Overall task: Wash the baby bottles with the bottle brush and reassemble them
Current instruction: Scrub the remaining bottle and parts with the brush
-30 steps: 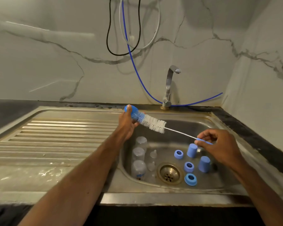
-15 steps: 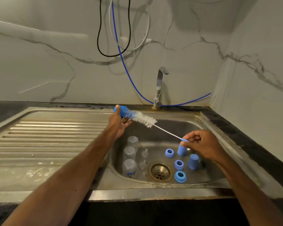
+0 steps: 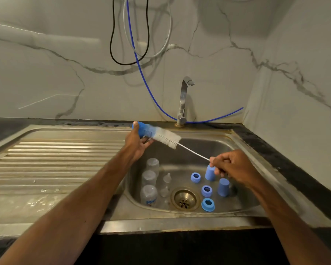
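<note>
**Now scrubbing a cap, with the brush strung between both hands**

Furthest left, the ribbed drainboard (image 3: 55, 159) of the sink (image 3: 180, 224) lies bare and wet. At its inner edge the left hand (image 3: 137, 144) is raised above the basin, its grip closed round a blue cap (image 3: 140, 129), thumb on top and fingers curled underneath. The bottle brush (image 3: 166, 138) has its bristled head pushed into that cap's mouth, about half the bristles showing outside.

From there the brush's long axis runs down and to the right, its thin twisted-wire stem crossing the basin in the air. Below it, three clear bottles (image 3: 149, 178) stand in a row along the basin's left wall, with clear teats (image 3: 166, 177) just beside them and the drain (image 3: 183, 199) near the middle. Right of the drain sit three blue rings (image 3: 195, 177) and two more caps (image 3: 223, 187), mouths down. The tap (image 3: 183, 100) rises behind.

At the stem's far end the right hand (image 3: 235, 169) holds a tight pinch grip on the wire, its other fingers curled in.

So the cap lies up and left of the right hand, straight along the stem. Any scrubbing stroke, I judge, has to travel along that line, while the left hand, the nearer to the cap, steadies it. The bottles look unwashed and apart, so most of the task remains.
</note>
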